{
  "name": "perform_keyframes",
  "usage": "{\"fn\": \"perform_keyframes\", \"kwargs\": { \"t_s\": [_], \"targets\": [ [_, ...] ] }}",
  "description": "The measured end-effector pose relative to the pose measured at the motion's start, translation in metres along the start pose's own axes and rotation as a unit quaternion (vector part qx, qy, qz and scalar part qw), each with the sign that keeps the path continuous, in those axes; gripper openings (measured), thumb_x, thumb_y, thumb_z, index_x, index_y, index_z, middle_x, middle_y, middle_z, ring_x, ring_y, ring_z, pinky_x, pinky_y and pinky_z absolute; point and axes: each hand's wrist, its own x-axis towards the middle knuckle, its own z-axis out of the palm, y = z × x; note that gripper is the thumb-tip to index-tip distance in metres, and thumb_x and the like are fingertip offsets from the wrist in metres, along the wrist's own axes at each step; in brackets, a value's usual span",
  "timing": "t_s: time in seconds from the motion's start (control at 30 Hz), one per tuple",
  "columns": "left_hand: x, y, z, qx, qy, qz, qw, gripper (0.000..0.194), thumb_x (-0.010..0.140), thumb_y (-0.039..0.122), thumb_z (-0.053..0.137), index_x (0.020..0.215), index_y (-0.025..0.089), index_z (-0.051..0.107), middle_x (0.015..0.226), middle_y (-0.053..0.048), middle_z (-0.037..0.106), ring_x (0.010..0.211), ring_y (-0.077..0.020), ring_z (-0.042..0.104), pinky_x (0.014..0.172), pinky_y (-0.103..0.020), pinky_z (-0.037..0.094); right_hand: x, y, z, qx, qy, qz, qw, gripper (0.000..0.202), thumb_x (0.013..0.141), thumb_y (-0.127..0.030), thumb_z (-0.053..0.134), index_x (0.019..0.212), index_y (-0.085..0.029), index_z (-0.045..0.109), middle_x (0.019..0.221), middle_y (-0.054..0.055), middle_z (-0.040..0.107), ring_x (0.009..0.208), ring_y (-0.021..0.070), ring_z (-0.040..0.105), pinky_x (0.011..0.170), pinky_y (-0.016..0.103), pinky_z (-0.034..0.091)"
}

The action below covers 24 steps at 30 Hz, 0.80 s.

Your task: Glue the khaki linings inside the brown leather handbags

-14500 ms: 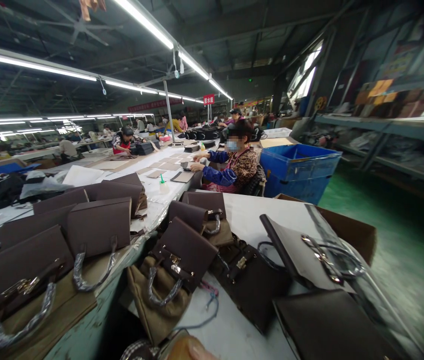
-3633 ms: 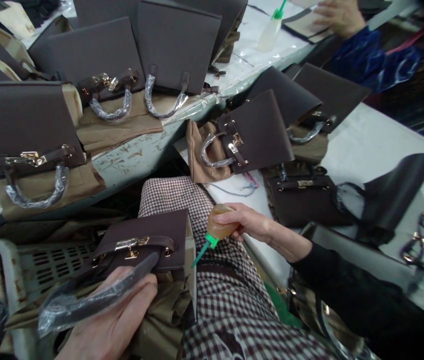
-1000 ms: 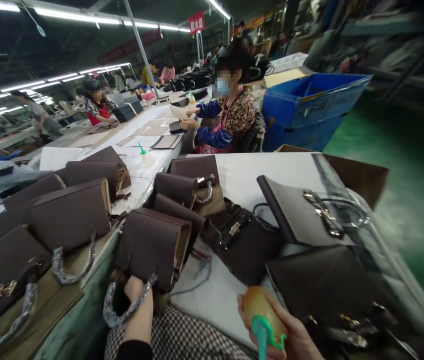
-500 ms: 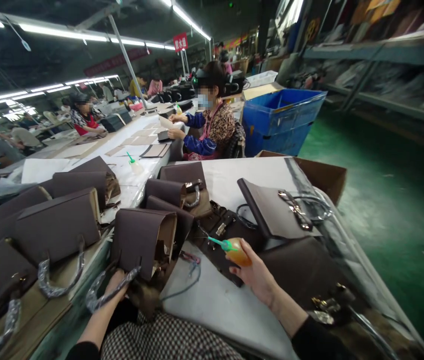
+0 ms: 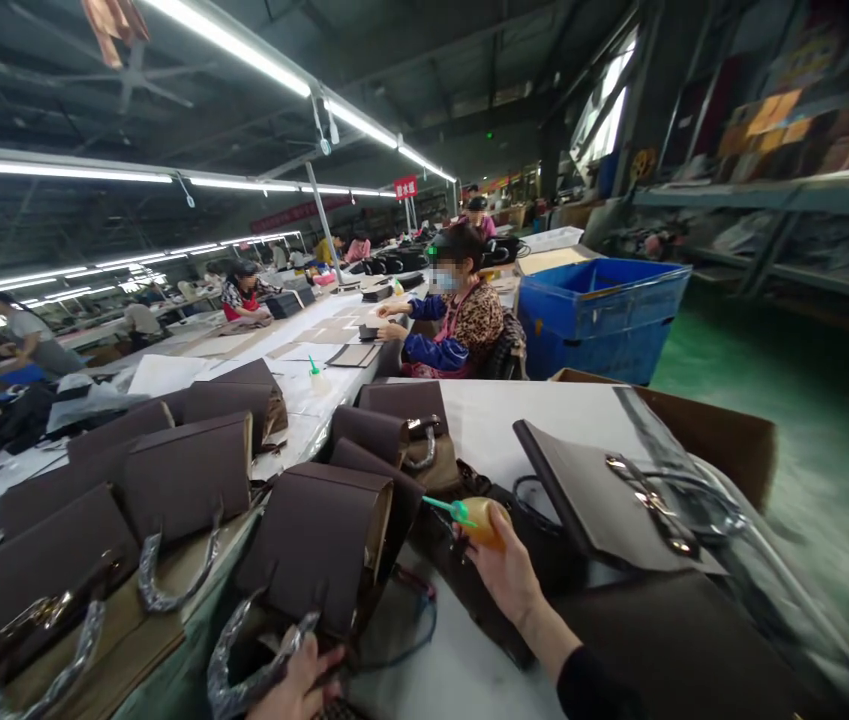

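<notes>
My right hand (image 5: 510, 575) is closed around a squeeze bottle (image 5: 485, 520) of amber liquid, tilted so that its green nozzle (image 5: 445, 508) points left. The nozzle's tip is near the edge of a dark brown handbag behind. Low in the view, my left hand (image 5: 302, 682) is beside the plastic-wrapped handle (image 5: 233, 670) of a brown handbag (image 5: 319, 530). Its fingers are apart and slightly blurred, with nothing visible in them. A thin cord with a reddish end (image 5: 418, 590) lies on the white table between my hands.
Several brown handbags (image 5: 188, 470) crowd the left table. To the right lies a flap piece (image 5: 604, 490) with metal fittings. Another bottle (image 5: 317, 378) with a green nozzle stands farther off. A seated co-worker (image 5: 469, 320) handles flat pieces, beside a blue bin (image 5: 596, 325).
The view has tilted up. My left hand has come out from behind the bag handle to its right side. My right hand still holds the bottle, its nozzle now closer to the bags.
</notes>
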Motion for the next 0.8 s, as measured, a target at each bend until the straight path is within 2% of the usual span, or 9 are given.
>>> {"fn": "perform_keyframes", "kwargs": {
  "t_s": [0.07,0.13,0.2,0.27,0.37,0.47,0.53,0.67,0.8],
  "targets": [
    [0.012,0.006,0.024,-0.056,0.007,-0.007,0.998,0.085,0.074,0.081,0.071,0.131,0.02,0.064,0.114,-0.02,0.077,0.116,-0.0389,0.073,0.11,-0.051,0.051,-0.014,-0.004,0.013,0.015,-0.017,-0.019,1.0,0.038,0.074,-0.048,0.092,0.1,-0.026,0.075,0.098,0.0,0.081,0.092,0.0226,0.071,0.083,0.035,0.056],
    [0.023,0.013,0.043,-0.077,0.004,0.0,0.997,0.068,0.09,0.069,0.063,0.135,0.019,0.061,0.113,-0.019,0.077,0.115,-0.0341,0.075,0.107,-0.045,0.055,-0.025,-0.009,0.024,0.023,-0.03,-0.027,0.999,0.037,0.075,-0.047,0.091,0.101,-0.026,0.076,0.102,0.002,0.08,0.094,0.023,0.071,0.082,0.035,0.057],
    [0.031,0.018,0.056,-0.093,0.007,0.008,0.996,0.057,0.095,0.058,0.064,0.134,0.017,0.061,0.114,-0.02,0.077,0.114,-0.0319,0.076,0.101,-0.039,0.059,-0.032,-0.014,0.031,0.027,-0.039,-0.027,0.999,0.039,0.075,-0.045,0.091,0.104,-0.023,0.076,0.106,0.005,0.08,0.095,0.024,0.071,0.08,0.035,0.058],
    [0.037,0.023,0.061,-0.098,0.021,0.019,0.995,0.056,0.092,0.057,0.071,0.132,0.019,0.062,0.12,-0.02,0.076,0.11,-0.0314,0.077,0.092,-0.037,0.062,-0.035,-0.016,0.03,0.033,-0.042,-0.02,0.998,0.037,0.076,-0.043,0.091,0.103,-0.022,0.076,0.105,0.005,0.08,0.092,0.0244,0.071,0.08,0.037,0.058],
    [0.047,0.031,0.062,-0.095,0.043,0.036,0.994,0.056,0.083,0.055,0.081,0.124,0.02,0.067,0.12,-0.017,0.076,0.093,-0.0282,0.079,0.075,-0.034,0.064,-0.039,-0.012,0.014,0.046,-0.03,-0.002,0.998,0.032,0.078,-0.042,0.09,0.101,-0.026,0.075,0.099,0.002,0.08,0.087,0.0238,0.072,0.081,0.04,0.059],
    [0.055,0.034,0.064,-0.09,0.049,0.041,0.994,0.051,0.077,0.051,0.088,0.109,0.014,0.073,0.102,-0.016,0.079,0.071,-0.0234,0.074,0.055,-0.028,0.059,-0.043,-0.003,-0.013,0.047,0.003,0.027,0.999,0.034,0.077,-0.047,0.09,0.101,-0.028,0.074,0.1,0.001,0.081,0.092,0.0256,0.074,0.079,0.04,0.059],
    [0.057,0.03,0.069,-0.102,0.069,0.051,0.991,0.05,0.073,0.051,0.091,0.101,0.013,0.075,0.09,-0.012,0.077,0.062,-0.0195,0.069,0.048,-0.025,0.055,-0.044,0.002,-0.03,0.044,0.032,0.037,0.998,0.036,0.076,-0.049,0.09,0.102,-0.029,0.075,0.101,0.0,0.081,0.095,0.0266,0.074,0.078,0.041,0.06],
    [0.051,0.013,0.079,-0.188,0.106,0.07,0.974,0.037,0.074,0.042,0.092,0.097,0.019,0.074,0.086,-0.004,0.075,0.061,-0.0153,0.068,0.053,-0.022,0.058,-0.039,0.003,-0.05,0.04,0.058,0.026,0.997,0.036,0.075,-0.045,0.091,0.104,-0.031,0.075,0.105,-0.004,0.081,0.096,0.024,0.074,0.086,0.044,0.062],
    [0.04,-0.002,0.076,-0.287,0.085,0.043,0.953,0.021,0.086,0.029,0.082,0.102,0.022,0.071,0.095,-0.004,0.078,0.072,-0.0175,0.074,0.067,-0.024,0.064,-0.024,0.003,-0.054,0.036,0.05,0.037,0.997,0.037,0.076,-0.047,0.091,0.104,-0.028,0.075,0.106,-0.002,0.081,0.1,0.0257,0.074,0.093,0.048,0.062]
  ]
}}
